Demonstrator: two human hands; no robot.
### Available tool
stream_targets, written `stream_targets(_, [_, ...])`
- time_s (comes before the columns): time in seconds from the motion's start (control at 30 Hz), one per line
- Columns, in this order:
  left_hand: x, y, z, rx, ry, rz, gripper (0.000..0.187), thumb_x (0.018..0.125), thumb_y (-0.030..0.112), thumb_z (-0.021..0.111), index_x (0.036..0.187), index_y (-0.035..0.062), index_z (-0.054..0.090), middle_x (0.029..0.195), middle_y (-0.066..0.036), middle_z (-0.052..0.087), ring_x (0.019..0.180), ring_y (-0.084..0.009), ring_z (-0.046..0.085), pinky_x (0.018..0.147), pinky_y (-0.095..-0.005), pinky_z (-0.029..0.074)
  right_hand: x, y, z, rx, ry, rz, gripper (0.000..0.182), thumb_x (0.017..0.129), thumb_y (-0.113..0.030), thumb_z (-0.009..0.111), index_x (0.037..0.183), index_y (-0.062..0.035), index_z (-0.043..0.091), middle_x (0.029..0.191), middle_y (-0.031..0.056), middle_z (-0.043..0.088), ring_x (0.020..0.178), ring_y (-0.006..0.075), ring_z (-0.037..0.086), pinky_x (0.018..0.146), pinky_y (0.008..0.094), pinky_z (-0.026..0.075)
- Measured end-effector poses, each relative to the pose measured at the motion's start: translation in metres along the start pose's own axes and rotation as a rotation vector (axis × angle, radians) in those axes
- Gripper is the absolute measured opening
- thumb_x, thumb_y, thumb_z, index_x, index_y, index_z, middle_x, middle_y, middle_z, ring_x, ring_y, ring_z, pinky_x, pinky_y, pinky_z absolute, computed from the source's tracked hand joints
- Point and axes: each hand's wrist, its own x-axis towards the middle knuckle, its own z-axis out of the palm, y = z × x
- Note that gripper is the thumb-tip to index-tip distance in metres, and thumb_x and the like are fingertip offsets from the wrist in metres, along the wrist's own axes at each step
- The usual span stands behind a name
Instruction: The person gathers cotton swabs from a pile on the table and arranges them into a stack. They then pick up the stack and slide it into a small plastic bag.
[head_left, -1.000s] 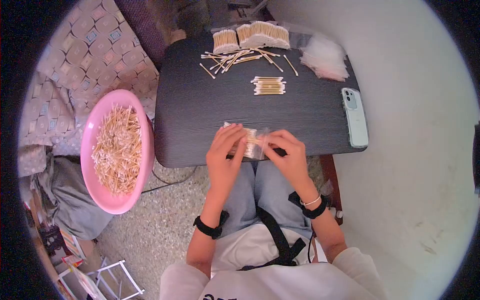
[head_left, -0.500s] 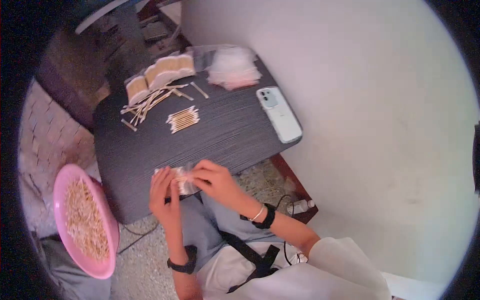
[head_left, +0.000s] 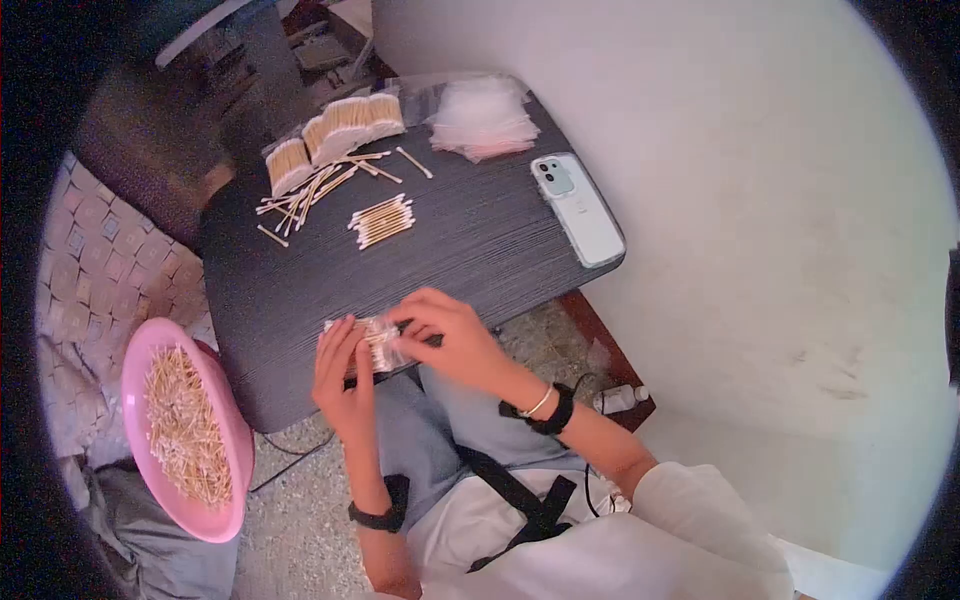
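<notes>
Near the table's front edge, my left hand (head_left: pixel 343 370) is closed on a small clear plastic bag of cotton swabs (head_left: pixel 380 343), its fingers over the bag's left part. My right hand (head_left: pixel 447 333) is at the bag's right end, fingers curled close to the clear plastic; whether they pinch it is hard to make out. Farther up the table lies a neat row of cotton swabs (head_left: pixel 382 221). Behind it, loose swabs (head_left: pixel 318 190) are scattered in front of several filled swab packs (head_left: pixel 345 130).
A stack of clear bags (head_left: pixel 485 118) lies at the back of the dark table (head_left: pixel 480 235). A phone (head_left: pixel 580 210) rests along the right edge. To the left stands a pink basin (head_left: pixel 133 400) full of swabs. A white wall rises at right; a bottle (head_left: pixel 620 399) lies below.
The whole view has shifted, so things appear slightly right and higher. My right hand's fingers have loosened and moved a little at the bag's end. My left hand keeps its hold.
</notes>
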Motion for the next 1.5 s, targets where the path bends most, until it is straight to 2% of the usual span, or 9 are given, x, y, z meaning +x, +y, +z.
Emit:
stream_targets(0.23, [0.000, 0.002, -0.002, 0.022, -0.020, 0.003, 0.018, 0.089, 0.005, 0.063, 0.105, 0.0005, 0.070, 0.115, -0.013, 0.069, 0.116, -0.0298, 0.062, 0.109, -0.0457, 0.038, 0.005, 0.015, -0.008, -0.158, -0.094, -0.009, 0.010, 0.085, 0.002, 0.067, 0.096, 0.0037, 0.067, 0.092, 0.0074, 0.066, 0.082, 0.0123, 0.068, 0.071, 0.0246, 0.056])
stream_targets(0.43, [-0.001, -0.001, 0.000, 0.025, -0.016, 0.004, 0.016, 0.088, 0.006, 0.063, 0.102, 0.0018, 0.070, 0.116, -0.012, 0.069, 0.117, -0.0294, 0.061, 0.109, -0.0462, 0.038, 0.007, 0.017, -0.003, 0.009, -0.105, 0.045, 0.010, 0.084, 0.003, 0.066, 0.094, 0.0037, 0.066, 0.090, 0.0072, 0.065, 0.080, 0.0119, 0.067, 0.072, 0.0252, 0.056])
stream_targets(0.73, [0.001, 0.000, -0.005, -0.019, -0.084, 0.012, 0.019, 0.087, 0.007, 0.063, 0.103, 0.0059, 0.072, 0.119, -0.009, 0.068, 0.121, -0.0311, 0.058, 0.111, -0.0476, 0.035, 0.006, 0.017, -0.004, -0.171, -0.131, -0.083, 0.010, 0.083, 0.003, 0.068, 0.093, 0.0035, 0.065, 0.090, 0.0052, 0.065, 0.079, 0.0111, 0.066, 0.070, 0.0251, 0.055])
stream_targets(0.83, [-0.001, 0.000, -0.004, 0.002, -0.101, 0.013, 0.021, 0.087, 0.008, 0.063, 0.104, 0.0070, 0.073, 0.121, -0.008, 0.068, 0.123, -0.0308, 0.056, 0.112, -0.0482, 0.033, 0.006, 0.017, 0.000, -0.079, -0.116, -0.006, 0.014, 0.083, 0.002, 0.069, 0.096, 0.0015, 0.064, 0.091, 0.0037, 0.064, 0.080, 0.0107, 0.066, 0.071, 0.0246, 0.055])
stream_targets(0.93, [0.000, 0.002, -0.003, 0.018, -0.101, 0.020, 0.022, 0.087, 0.007, 0.060, 0.106, 0.0074, 0.073, 0.122, -0.008, 0.067, 0.124, -0.0307, 0.055, 0.113, -0.0482, 0.032, 0.009, 0.011, -0.001, 0.130, -0.093, 0.111, 0.023, 0.082, 0.002, 0.070, 0.104, -0.0003, 0.064, 0.102, 0.0051, 0.062, 0.084, 0.0114, 0.066, 0.074, 0.0249, 0.055])
stream_targets(1.03, [-0.001, -0.001, -0.005, -0.066, -0.080, 0.003, 0.025, 0.089, 0.006, 0.057, 0.111, 0.0062, 0.070, 0.122, -0.008, 0.067, 0.124, -0.0305, 0.055, 0.113, -0.0474, 0.031, 0.018, -0.002, -0.009, 0.091, -0.160, 0.105, 0.030, 0.082, 0.001, 0.071, 0.112, -0.0024, 0.065, 0.114, 0.0070, 0.058, 0.087, 0.0119, 0.066, 0.076, 0.0250, 0.055])
stream_targets(1.13, [-0.002, 0.000, -0.004, -0.141, -0.065, -0.077, 0.029, 0.092, 0.004, 0.053, 0.117, 0.0038, 0.066, 0.122, -0.007, 0.067, 0.123, -0.0290, 0.056, 0.114, -0.0463, 0.030, 0.030, 0.008, -0.017, 0.007, -0.338, 0.014, 0.033, 0.082, -0.001, 0.072, 0.115, -0.0020, 0.065, 0.120, 0.0084, 0.055, 0.088, 0.0121, 0.066, 0.074, 0.0252, 0.055])
stream_targets(1.33, [-0.003, -0.008, -0.003, -0.199, -0.068, -0.103, 0.028, 0.095, 0.005, 0.051, 0.120, 0.0013, 0.062, 0.121, -0.006, 0.068, 0.120, -0.0252, 0.058, 0.115, -0.0450, 0.030, 0.041, 0.014, -0.021, 0.011, -0.457, 0.079, 0.030, 0.081, -0.003, 0.073, 0.109, -0.0011, 0.067, 0.113, 0.0058, 0.059, 0.082, 0.0115, 0.066, 0.069, 0.0240, 0.055])
stream_targets(1.5, [-0.002, -0.008, -0.002, -0.151, -0.081, -0.093, 0.026, 0.096, 0.006, 0.052, 0.119, 0.0014, 0.063, 0.120, -0.007, 0.068, 0.119, -0.0246, 0.058, 0.114, -0.0444, 0.031, 0.037, 0.013, -0.017, -0.081, -0.407, 0.085, 0.030, 0.079, -0.004, 0.074, 0.108, -0.0015, 0.066, 0.111, 0.0048, 0.060, 0.078, 0.0105, 0.065, 0.065, 0.0216, 0.054])
